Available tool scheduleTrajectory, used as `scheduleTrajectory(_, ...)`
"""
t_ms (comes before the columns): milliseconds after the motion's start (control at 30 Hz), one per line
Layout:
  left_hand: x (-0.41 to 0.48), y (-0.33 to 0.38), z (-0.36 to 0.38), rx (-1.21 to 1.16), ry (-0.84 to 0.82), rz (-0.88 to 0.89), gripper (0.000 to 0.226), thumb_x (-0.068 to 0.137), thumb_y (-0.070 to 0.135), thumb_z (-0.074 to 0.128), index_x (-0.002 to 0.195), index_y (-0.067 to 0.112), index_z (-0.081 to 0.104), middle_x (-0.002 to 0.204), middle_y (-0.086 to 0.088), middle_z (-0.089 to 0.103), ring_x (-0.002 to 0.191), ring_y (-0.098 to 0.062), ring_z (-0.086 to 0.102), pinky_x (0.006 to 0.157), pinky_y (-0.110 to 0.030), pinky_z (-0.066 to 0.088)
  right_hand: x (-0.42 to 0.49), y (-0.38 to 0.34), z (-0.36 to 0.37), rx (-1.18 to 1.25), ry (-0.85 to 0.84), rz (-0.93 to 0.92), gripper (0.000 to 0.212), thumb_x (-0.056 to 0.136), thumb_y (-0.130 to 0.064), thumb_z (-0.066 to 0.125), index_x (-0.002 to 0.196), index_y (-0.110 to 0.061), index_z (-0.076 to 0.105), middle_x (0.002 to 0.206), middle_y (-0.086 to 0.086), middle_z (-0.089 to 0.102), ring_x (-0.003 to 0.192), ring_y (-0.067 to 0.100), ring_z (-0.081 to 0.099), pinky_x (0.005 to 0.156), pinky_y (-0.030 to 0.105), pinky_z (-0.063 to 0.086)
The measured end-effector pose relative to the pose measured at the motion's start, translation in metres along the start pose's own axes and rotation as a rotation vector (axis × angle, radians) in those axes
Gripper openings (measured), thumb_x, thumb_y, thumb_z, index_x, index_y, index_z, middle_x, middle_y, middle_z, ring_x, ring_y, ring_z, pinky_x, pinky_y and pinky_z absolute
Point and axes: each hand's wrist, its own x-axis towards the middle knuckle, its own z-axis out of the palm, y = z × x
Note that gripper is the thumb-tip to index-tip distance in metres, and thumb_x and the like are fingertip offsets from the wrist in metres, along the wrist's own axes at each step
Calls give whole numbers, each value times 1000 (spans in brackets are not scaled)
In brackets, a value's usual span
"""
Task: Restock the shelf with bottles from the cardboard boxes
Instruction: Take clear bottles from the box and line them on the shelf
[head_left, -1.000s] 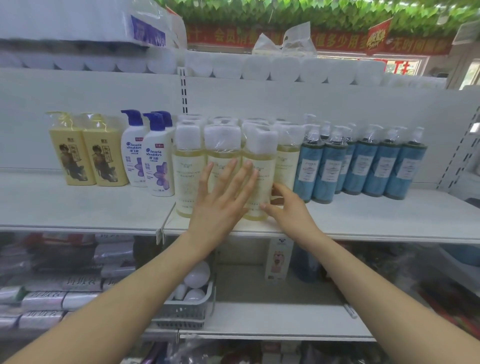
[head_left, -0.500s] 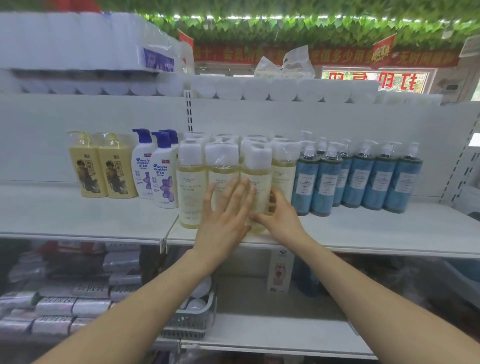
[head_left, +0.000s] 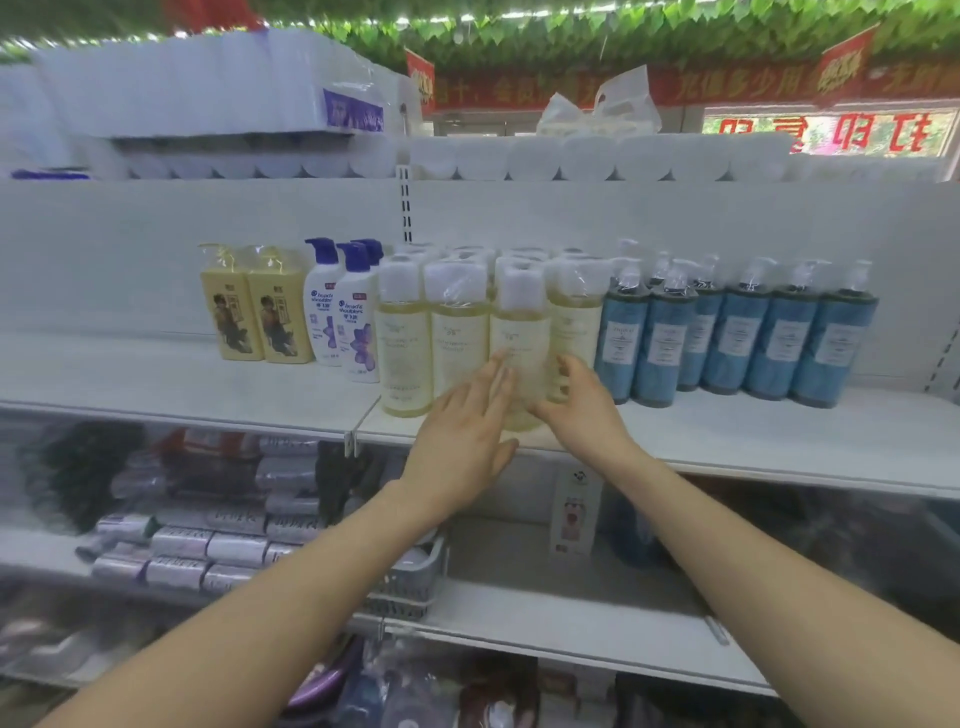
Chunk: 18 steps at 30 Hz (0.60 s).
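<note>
Several pale yellow bottles with white wrapped caps stand in rows on the white shelf (head_left: 727, 441). One front bottle (head_left: 519, 332) sits between my two hands. My left hand (head_left: 462, 431) lies flat with straight fingers against its left front. My right hand (head_left: 582, 405) touches its right side with fingers slightly bent, the thumb toward the bottle. No cardboard box is in view.
Blue pump bottles (head_left: 737, 338) stand right of the yellow ones, white shampoo bottles (head_left: 337, 317) and two yellow packs (head_left: 254, 312) to the left. Tissue rolls (head_left: 571, 156) line the top. A grey basket (head_left: 410, 587) and wrapped goods fill the lower shelf.
My view has pulled back and tilted up a little. Both hands have slid lower on the front bottles and drawn closer around one bottle.
</note>
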Motion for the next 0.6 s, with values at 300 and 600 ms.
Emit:
scheduleTrajectory(300,-75,20,-25,5,-54,-106,85,93,51,72,161,13,41,171,-14,33,148,-36,42,109,-51,43,-111,-4,9,-570,65,-251,64,92,-35,73,148,-12,52,145,15,52,132,37,48,106,52,46)
scheduleTrajectory(600,-206,50,24,-174,-161,-87,73,92,40,71,154,9,49,162,-16,43,141,-39,48,106,-54,47,-275,48,82,-580,-97,-150,67,89,-25,74,151,-13,53,150,12,53,138,33,49,109,50,46)
